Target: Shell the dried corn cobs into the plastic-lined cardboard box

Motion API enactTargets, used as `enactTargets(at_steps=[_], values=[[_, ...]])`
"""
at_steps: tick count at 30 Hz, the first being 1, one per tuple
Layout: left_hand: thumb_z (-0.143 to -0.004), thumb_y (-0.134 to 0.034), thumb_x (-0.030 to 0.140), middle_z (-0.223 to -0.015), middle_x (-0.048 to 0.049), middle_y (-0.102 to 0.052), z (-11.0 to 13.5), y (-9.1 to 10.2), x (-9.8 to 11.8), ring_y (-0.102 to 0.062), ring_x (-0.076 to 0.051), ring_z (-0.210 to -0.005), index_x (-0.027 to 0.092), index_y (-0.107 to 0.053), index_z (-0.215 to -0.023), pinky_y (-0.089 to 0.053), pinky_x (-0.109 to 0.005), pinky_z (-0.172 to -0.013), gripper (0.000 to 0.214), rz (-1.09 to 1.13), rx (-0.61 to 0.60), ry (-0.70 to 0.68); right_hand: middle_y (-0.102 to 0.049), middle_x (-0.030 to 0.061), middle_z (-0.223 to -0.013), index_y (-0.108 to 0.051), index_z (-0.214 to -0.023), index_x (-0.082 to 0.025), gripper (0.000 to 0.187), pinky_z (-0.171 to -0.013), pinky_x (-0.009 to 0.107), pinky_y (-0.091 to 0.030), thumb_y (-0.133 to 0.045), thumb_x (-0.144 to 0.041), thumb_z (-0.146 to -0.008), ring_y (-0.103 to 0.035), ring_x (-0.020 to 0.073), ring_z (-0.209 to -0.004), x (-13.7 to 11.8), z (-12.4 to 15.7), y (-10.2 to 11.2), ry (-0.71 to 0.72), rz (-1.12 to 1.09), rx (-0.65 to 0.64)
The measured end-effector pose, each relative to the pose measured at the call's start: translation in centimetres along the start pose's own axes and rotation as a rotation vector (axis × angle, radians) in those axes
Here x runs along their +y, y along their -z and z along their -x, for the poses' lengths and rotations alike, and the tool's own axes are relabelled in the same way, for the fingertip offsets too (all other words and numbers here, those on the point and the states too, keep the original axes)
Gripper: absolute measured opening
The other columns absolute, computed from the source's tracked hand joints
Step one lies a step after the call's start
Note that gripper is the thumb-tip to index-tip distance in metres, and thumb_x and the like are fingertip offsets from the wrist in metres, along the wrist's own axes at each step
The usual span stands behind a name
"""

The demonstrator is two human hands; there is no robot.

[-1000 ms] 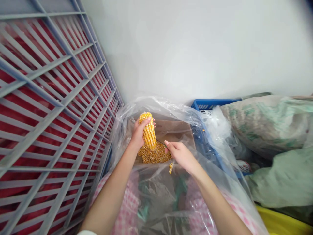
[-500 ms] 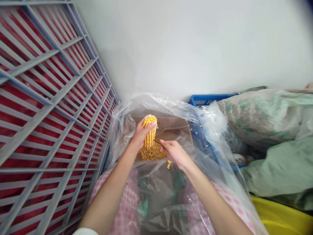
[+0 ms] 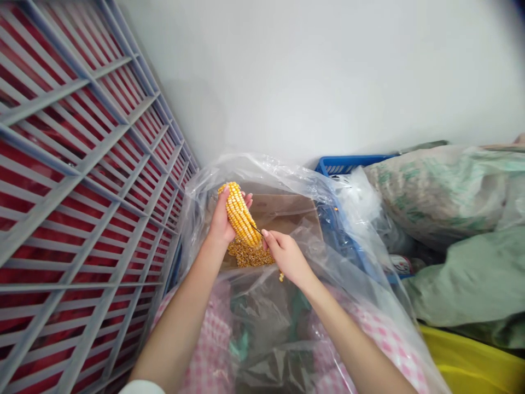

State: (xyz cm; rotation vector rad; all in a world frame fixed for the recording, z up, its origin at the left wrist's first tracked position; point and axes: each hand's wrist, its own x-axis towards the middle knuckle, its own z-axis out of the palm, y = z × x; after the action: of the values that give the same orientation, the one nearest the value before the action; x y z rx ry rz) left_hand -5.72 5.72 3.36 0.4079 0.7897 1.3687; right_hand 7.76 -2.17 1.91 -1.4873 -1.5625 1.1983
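Note:
An ear of corn with yellow kernels is tilted in my left hand, its lower end pointing right. Fingers of that hand wrap behind the ear, with the tips showing on its far side. My right hand is closed on a thin dark pointed tool, whose tip touches the kernels near the ear's lower end. The tool's handle is hidden in the fist. Beneath the ear, loose corn kernels lie heaped in a cardboard box. A few kernels show just below my right hand.
Clear plastic sheeting surrounds the box and drapes over my lap. A tall slatted crate rises close on the left. To the right are a blue basket, stuffed sacks and something yellow. A white wall stands ahead.
My left hand has moved slightly left and turned the ear from nearly upright to a slant, showing more of its side. The right hand keeps the tool's tip against it.

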Motion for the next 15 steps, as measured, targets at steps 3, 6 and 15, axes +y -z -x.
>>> enactTargets(at_steps=[3, 6, 15], values=[[-0.071, -0.058, 0.041, -0.065, 0.0018, -0.062, 0.04, -0.05, 0.15, -0.065, -0.013, -0.069, 0.016, -0.056, -0.076, -0.049, -0.031, -0.082, 0.025, 0.004, 0.003, 0.012, -0.040, -0.0035, -0.052, -0.043, -0.059, -0.018, 0.039, -0.054, 0.020, -0.026, -0.030, -0.042, -0.086, -0.038, 0.0092, -0.052, -0.10, 0.09, -0.14, 0.033, 0.079, 0.029], [-0.069, -0.060, 0.039, -0.064, 0.0020, -0.062, 0.18, -0.30, 0.26, -0.064, -0.013, -0.067, 0.016, -0.056, -0.075, -0.049, -0.030, -0.080, 0.024, -0.033, 0.005, -0.044, -0.042, -0.0032, -0.052, -0.043, -0.059, -0.018, 0.039, -0.054, 0.020, -0.027, -0.029, -0.042, -0.086, -0.039, 0.0096, -0.052, -0.10, 0.02, -0.20, 0.016, 0.097, 0.019], [-0.069, -0.055, 0.043, -0.062, 0.0035, -0.060, 0.33, -0.68, 0.13, -0.063, -0.010, -0.063, 0.018, -0.055, -0.072, -0.050, -0.025, -0.072, 0.026, 0.042, 0.052, -0.146, -0.042, -0.0038, -0.051, -0.044, -0.059, -0.018, 0.041, -0.052, 0.020, -0.027, -0.030, -0.046, -0.086, -0.038, 0.0092, -0.051, -0.50, 0.18, 0.17, 0.015, 0.043, 0.036]])
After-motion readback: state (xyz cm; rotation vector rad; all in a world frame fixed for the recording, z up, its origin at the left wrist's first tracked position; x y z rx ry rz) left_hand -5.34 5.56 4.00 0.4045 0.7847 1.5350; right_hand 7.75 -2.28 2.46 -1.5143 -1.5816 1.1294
